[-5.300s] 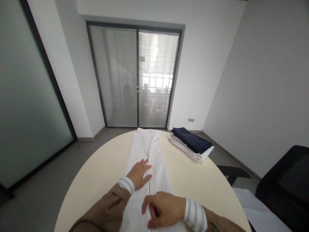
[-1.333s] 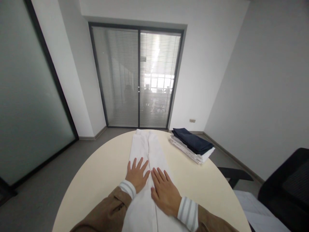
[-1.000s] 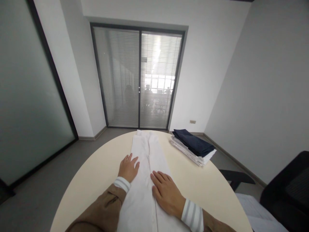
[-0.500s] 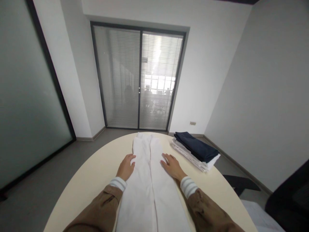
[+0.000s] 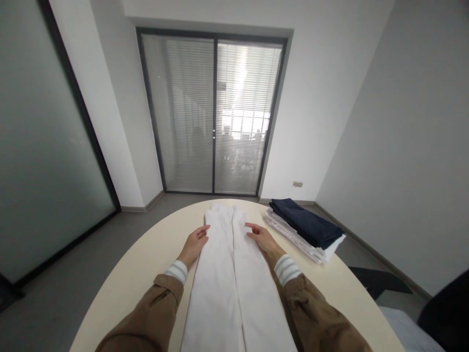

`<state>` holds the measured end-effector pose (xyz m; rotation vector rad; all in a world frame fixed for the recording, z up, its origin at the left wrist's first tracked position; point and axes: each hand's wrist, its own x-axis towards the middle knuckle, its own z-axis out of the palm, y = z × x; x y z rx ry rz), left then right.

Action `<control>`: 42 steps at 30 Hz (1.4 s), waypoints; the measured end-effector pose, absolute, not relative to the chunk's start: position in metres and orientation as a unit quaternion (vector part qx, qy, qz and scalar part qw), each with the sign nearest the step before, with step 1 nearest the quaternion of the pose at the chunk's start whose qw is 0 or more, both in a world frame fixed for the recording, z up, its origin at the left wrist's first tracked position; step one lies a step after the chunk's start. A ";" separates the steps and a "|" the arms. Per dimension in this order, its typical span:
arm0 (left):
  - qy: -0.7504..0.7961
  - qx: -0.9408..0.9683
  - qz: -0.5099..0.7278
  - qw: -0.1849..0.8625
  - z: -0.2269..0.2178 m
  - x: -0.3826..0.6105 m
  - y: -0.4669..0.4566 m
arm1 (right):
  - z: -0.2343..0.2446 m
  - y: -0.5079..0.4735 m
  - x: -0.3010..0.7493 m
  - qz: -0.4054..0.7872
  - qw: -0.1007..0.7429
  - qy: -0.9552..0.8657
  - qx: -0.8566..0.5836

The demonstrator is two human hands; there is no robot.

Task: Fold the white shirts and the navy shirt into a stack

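A long white garment (image 5: 216, 278) lies lengthwise on the table in front of me. Its two long halves meet along a line down the middle, and its near end runs out of the bottom of the view. My left hand (image 5: 192, 248) is at the garment's left edge near the far end, thumb and fingers apart, fingertips at the cloth. On the other side, my right hand (image 5: 266, 240) hovers over or rests at the right edge, forefinger and thumb parted. Whether the fingertips press on the cloth I cannot tell.
A round cream table (image 5: 146, 274) bears the garment. At its right stands a stack of folded white cloth (image 5: 293, 239) topped by dark blue folded cloth (image 5: 308, 222). A black chair (image 5: 447, 313) is at the lower right, with pale cloth (image 5: 406, 327) beside it.
Both hands have shifted a little toward the garment's far end, and their fingertips look more raised. The view has swung slightly left.
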<state>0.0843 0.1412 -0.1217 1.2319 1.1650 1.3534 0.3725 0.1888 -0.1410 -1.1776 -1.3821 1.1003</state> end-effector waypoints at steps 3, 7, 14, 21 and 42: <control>0.472 0.506 0.563 0.452 -0.112 0.084 0.138 | -0.130 0.181 0.371 0.440 0.493 -0.578 -0.479; 0.496 0.552 0.568 0.356 -0.091 0.085 0.131 | -0.105 0.168 0.374 0.403 0.507 -0.584 -0.489; 0.456 0.491 0.611 0.421 -0.067 0.094 0.115 | -0.063 0.151 0.384 0.352 0.524 -0.622 -0.463; 0.352 0.501 0.637 0.469 -0.054 0.100 0.094 | -0.029 0.111 0.380 0.425 0.568 -0.581 -0.400; 0.517 0.426 0.492 0.556 -0.099 0.088 0.027 | -0.087 -0.005 0.395 0.446 0.408 -0.703 -0.375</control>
